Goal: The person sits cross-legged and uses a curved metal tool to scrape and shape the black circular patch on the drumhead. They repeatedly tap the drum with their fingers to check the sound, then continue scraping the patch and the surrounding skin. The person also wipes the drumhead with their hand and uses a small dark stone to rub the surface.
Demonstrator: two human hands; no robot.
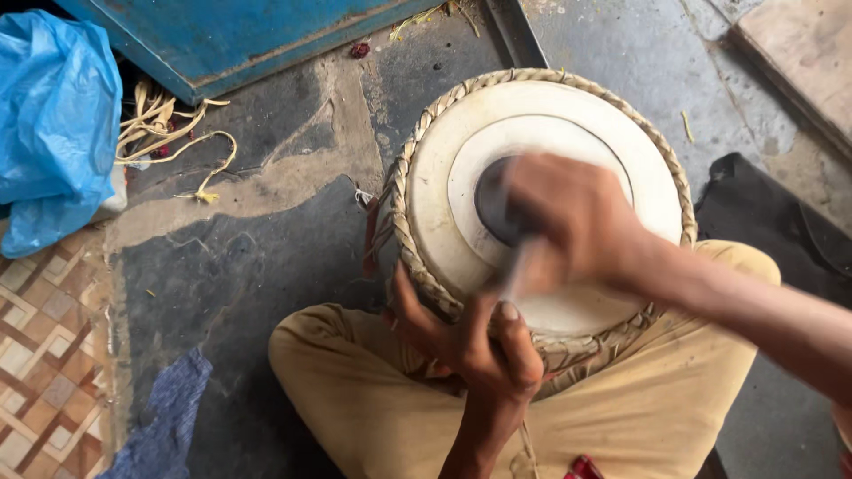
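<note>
Rubbing dark centre patch (493, 209) of drum (541, 204) with right hand (568, 222), fist closed round blurred tool (517, 270); left hand (470, 341) gripping rim; next: steady, even pressure.

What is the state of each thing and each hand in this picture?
drum: upright between the knees, skin facing up.
black patch: partly covered by the right hand.
right hand: blurred, on the drum skin.
left hand: gripping the drum's braided rim.
blue plastic bag: crumpled on the floor.
</note>
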